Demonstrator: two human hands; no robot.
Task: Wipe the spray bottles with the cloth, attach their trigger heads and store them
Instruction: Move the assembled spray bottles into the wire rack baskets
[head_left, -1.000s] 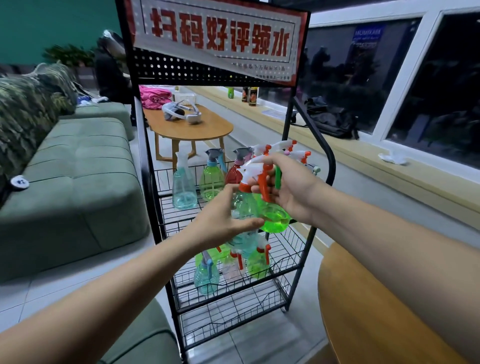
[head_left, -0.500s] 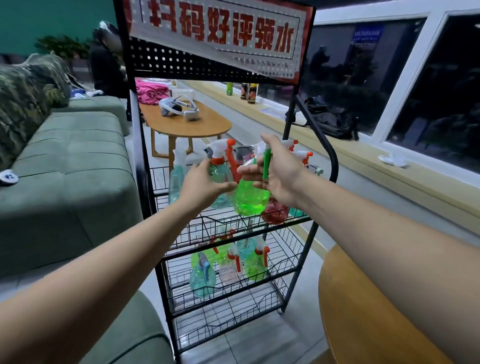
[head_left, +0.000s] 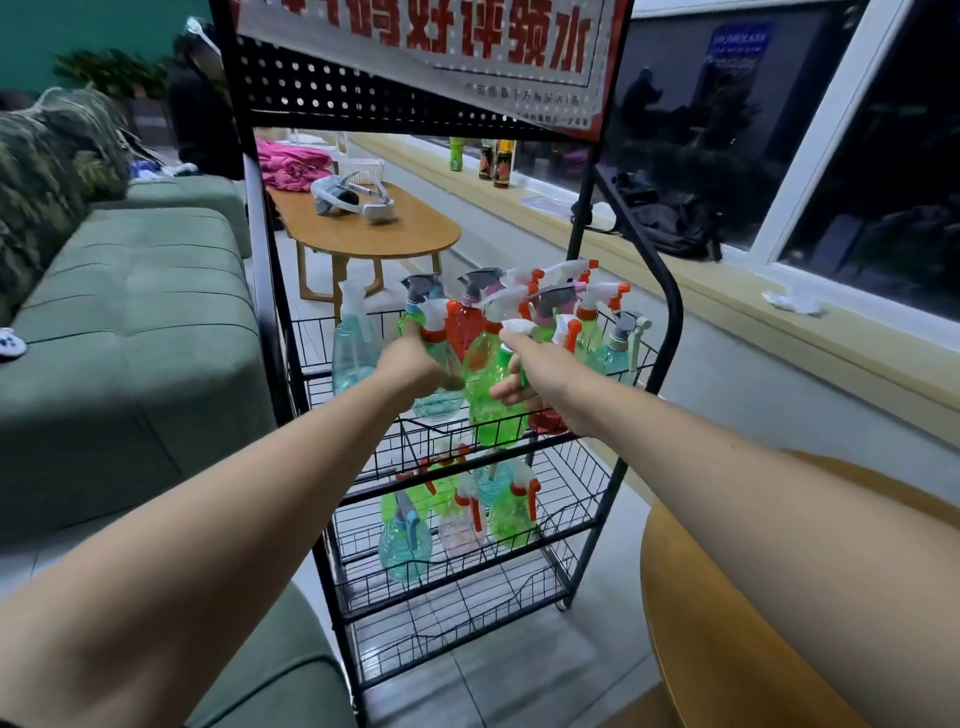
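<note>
Dim bluish indoor light, soft motion blur, fisheye bending at edges

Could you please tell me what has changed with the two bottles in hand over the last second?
Both hands carried their bottles up and forward into the top basket: the left hand brought the teal bottle, the right hand the green bottle beside it. Both still grip them. The other bottles stayed put.
</note>
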